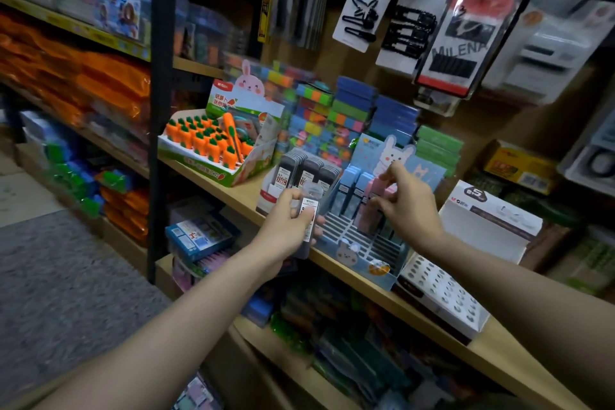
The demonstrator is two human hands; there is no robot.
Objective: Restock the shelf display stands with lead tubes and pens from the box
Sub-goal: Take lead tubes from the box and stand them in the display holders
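My left hand (289, 222) grips a small stack of dark lead tubes (308, 210) with white labels, held just in front of the shelf edge. Behind it stands a white stand (269, 191) holding several dark lead tubes (311, 173). My right hand (404, 201) pinches a pink lead tube (372, 196) standing upright in the blue bunny display stand (364, 251). Blue tubes (352, 186) fill its back rows, and its front slots show bare dividers.
A carrot-item display box (213, 150) sits left on the wooden shelf (432, 316). A white pen stand with round holes (442, 293) stands right of the bunny stand. Stacked coloured packs rise behind. Carded hair clips (362, 10) hang overhead. Grey floor lies at left.
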